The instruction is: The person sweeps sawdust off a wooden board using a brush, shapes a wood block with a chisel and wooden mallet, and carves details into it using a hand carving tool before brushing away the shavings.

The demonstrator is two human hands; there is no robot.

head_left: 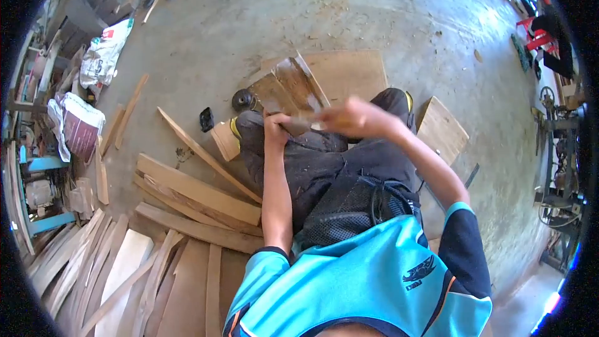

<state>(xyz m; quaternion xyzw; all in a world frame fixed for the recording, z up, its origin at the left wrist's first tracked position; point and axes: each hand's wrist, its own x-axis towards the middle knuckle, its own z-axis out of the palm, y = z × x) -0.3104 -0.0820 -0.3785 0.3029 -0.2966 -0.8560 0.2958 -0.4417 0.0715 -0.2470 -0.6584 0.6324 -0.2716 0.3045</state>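
Observation:
In the head view, my left hand [276, 128] is closed round a short brownish piece [296, 126], probably wood, above my lap. Close on its right, my right hand [354, 117] is curled and smeared by motion. A thin, blurred thing reaches from its fingers toward that piece; its kind cannot be made out. Just beyond my hands, a trough-like wooden piece [279, 92] with a raised side board leans between my knees. Behind it a flat board [349, 75] lies on the floor. Beside my left knee sits a dark round object [243, 100].
Long wooden strips and planks [199, 190] cover the floor at lower left. A small black object [206, 120] lies by my left foot. A wooden block [442, 130] is beside my right knee. Sacks [81, 126] stand at left, machinery [555, 178] at right.

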